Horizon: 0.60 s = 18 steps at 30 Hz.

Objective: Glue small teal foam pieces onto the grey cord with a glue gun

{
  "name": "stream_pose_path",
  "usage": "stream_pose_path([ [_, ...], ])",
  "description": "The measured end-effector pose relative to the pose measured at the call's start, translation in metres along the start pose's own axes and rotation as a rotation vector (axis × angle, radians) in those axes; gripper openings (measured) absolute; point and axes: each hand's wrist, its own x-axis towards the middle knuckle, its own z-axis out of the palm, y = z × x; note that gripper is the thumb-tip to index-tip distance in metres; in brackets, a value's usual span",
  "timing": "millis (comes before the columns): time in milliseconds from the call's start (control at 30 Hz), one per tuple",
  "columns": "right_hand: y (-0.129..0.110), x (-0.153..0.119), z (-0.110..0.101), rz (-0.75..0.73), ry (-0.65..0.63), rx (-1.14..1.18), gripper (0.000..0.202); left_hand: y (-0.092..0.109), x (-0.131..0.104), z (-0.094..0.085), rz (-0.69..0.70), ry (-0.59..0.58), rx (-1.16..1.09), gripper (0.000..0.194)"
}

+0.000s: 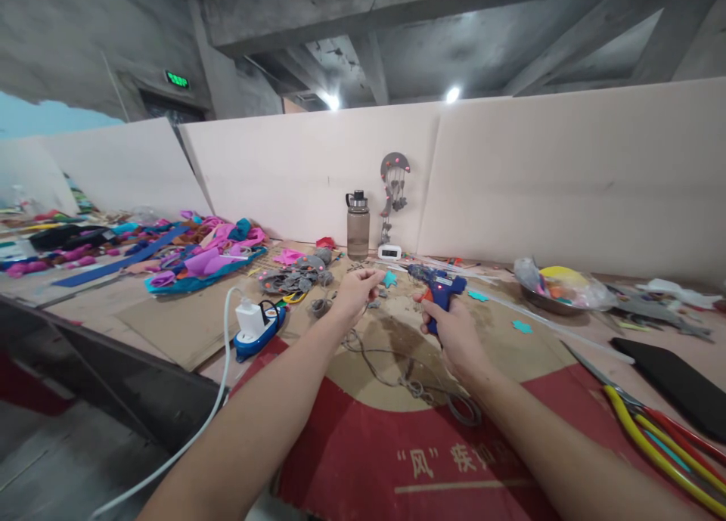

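Observation:
In my right hand is a blue hot glue gun, its nozzle pointing left and a small red light glowing on its body. A clear glue stick seems to trail from its back end. My left hand pinches a small turquoise felt star, held just left of the nozzle. Whether the nozzle touches the star I cannot tell. Under both hands lies a red and brown cardboard sheet, with grey cord loosely coiled on it. More turquoise felt pieces rest to the right.
At left, a blue power strip carries a white plug and cable. Felt scraps pile behind it. A water bottle and small clock stand by the board. Scissors, a black phone and a bowl are at right.

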Motion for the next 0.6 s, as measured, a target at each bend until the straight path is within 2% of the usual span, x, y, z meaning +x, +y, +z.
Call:
stream_pose_path([
  [167, -0.0042, -0.0051, 0.0036, -0.049, -0.043, 0.011, 0.02, -0.0029, 0.0018, -0.0013, -0.002, -0.011, 0.003, 0.033],
  [433, -0.0001, -0.0002, -0.0004, 0.029, 0.041, -0.006, 0.018, -0.0033, 0.0021, -0.0001, -0.009, 0.011, 0.031, 0.032],
  [600, -0.0031, -0.0048, 0.0028, 0.001, -0.015, -0.038, 0.018, -0.004, 0.0037, -0.0018, -0.005, 0.012, 0.024, 0.033],
])
